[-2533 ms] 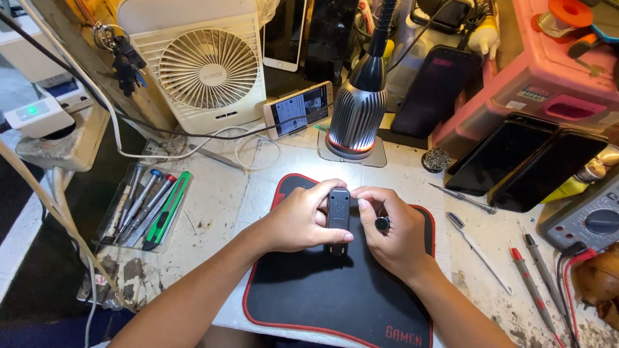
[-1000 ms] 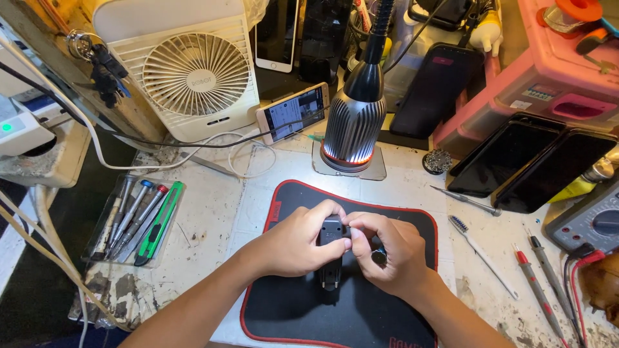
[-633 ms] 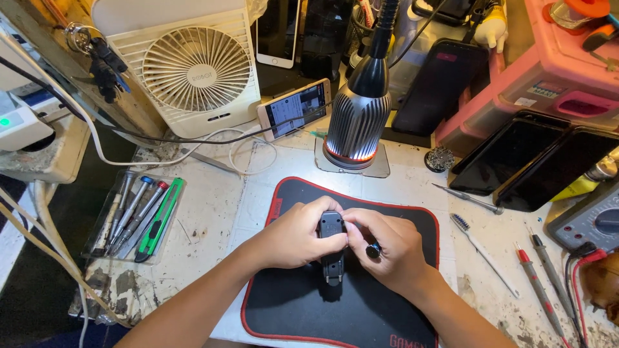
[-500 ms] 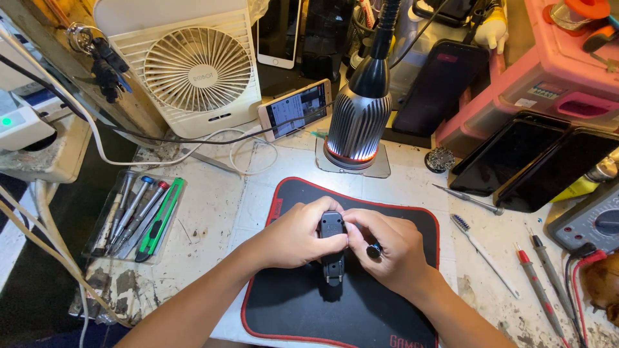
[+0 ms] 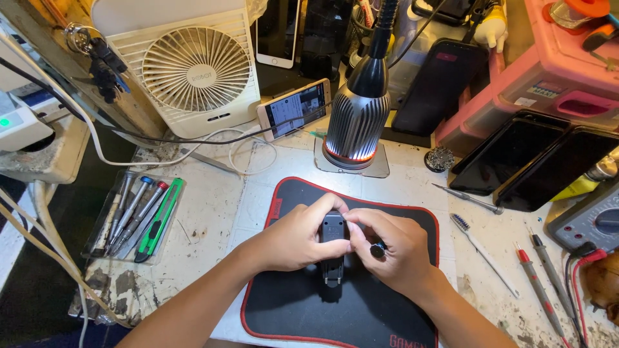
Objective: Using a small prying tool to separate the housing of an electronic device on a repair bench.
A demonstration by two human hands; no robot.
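Observation:
A small dark grey device [image 5: 333, 254], shaped like a narrow block with a tab at its near end, is held upright over a black mat with a red border [image 5: 293, 303]. My left hand [image 5: 298, 237] wraps its left side, fingers curled round it. My right hand [image 5: 392, 248] pinches its upper right edge with thumb and forefinger. A small black round-tipped tool [image 5: 378, 250] is tucked between the fingers of my right hand.
A desk lamp [image 5: 358, 122] stands behind the mat, a white fan [image 5: 193, 67] and a propped phone [image 5: 295, 108] at the back. Screwdrivers lie in a tray [image 5: 138, 212] at left. Dark phones [image 5: 538, 161], a brush [image 5: 477, 248], probes [image 5: 538, 290] and a multimeter [image 5: 590, 222] lie at right.
My hands and the device have stayed on the mat with only slight shifts of grip. The view has drifted a little.

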